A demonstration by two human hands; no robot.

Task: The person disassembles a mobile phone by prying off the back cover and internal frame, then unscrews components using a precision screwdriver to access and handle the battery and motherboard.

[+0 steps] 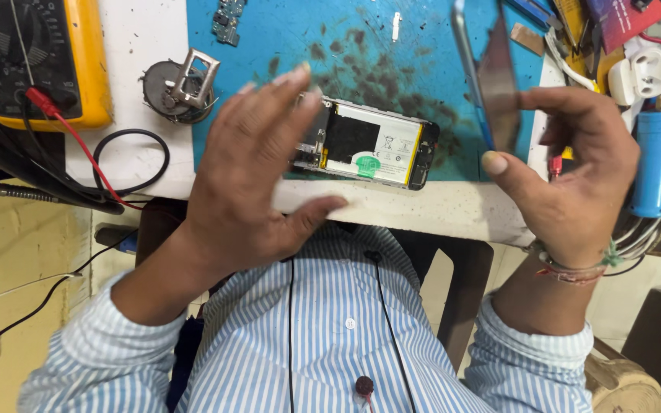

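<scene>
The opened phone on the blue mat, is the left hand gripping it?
No, the left hand hovers open above the opened phone, fingers spread, not closed around it.

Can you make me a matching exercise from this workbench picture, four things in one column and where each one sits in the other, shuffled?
Things:
1. opened phone
2. meter
3. screen panel
4. left hand

Places:
A. held up on edge in the right hand
B. lying flat on the blue mat
C. spread open just above the phone's left end
D. far left corner, yellow case with a red lead plugged in

Pairs: 1-B, 2-D, 3-A, 4-C
</scene>
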